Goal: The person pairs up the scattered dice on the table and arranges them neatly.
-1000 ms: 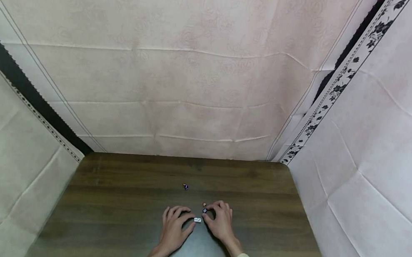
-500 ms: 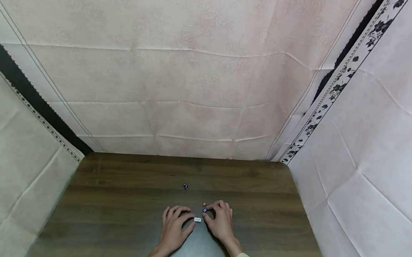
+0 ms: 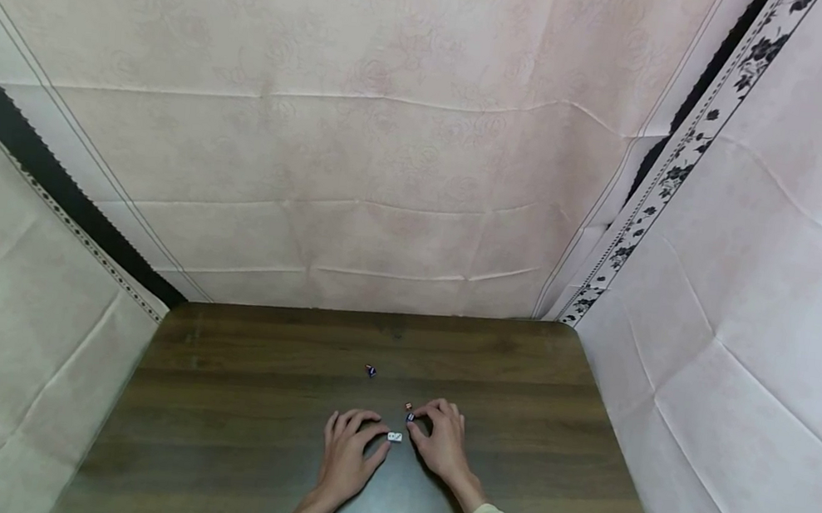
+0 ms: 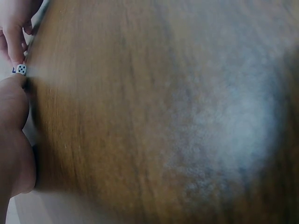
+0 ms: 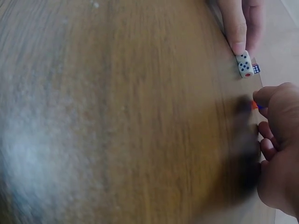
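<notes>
Two white dice (image 3: 394, 437) with dark pips sit side by side on the wooden table. The thumb and index finger of my left hand (image 3: 346, 457) pinch them at their left end. My right hand (image 3: 442, 442) holds a small blue die (image 3: 410, 417) between thumb and index fingertip, just beyond and right of the white pair. An orange-red die (image 3: 408, 407) lies close behind the blue one. In the left wrist view a white die (image 4: 21, 69) shows a five. In the right wrist view the thumb partly hides the blue die (image 5: 260, 107).
Farther back on the table (image 3: 255, 382) lie small blue and red dice (image 3: 370, 371), close together. Pale patterned cloths (image 3: 401, 205) hang behind the table and along both sides. A grey area (image 3: 393, 497) lies between the forearms.
The blue die at my right fingertips has shifted very slightly to the right. My left hand and the white dice stay in place.
</notes>
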{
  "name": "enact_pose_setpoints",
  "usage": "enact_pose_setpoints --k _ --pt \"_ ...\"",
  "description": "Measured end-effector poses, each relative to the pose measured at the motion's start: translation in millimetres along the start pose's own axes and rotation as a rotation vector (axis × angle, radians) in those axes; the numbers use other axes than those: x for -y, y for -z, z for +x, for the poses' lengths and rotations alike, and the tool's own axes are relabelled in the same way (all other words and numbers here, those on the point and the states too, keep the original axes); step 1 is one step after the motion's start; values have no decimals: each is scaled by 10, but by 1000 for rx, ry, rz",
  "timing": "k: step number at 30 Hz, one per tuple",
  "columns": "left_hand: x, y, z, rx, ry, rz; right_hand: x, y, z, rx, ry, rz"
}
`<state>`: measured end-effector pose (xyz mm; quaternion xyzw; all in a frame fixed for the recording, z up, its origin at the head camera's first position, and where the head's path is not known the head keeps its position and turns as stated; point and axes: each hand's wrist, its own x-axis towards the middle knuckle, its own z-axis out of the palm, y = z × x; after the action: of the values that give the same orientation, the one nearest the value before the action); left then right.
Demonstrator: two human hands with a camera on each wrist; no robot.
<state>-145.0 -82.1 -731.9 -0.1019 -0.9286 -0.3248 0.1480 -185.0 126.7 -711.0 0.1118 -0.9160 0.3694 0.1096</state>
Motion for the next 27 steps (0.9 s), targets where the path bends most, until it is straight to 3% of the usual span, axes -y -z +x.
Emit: enact_pose_setpoints --k 6,15,27 --pt "-2 12 11 -12 -12 -5 6 24 52 32 41 37" --pt "13 3 23 -3 -7 -16 34 25 96 127 40 94" --pt "86 -68 -13 -35 -43 -13 14 -17 122 183 53 68"
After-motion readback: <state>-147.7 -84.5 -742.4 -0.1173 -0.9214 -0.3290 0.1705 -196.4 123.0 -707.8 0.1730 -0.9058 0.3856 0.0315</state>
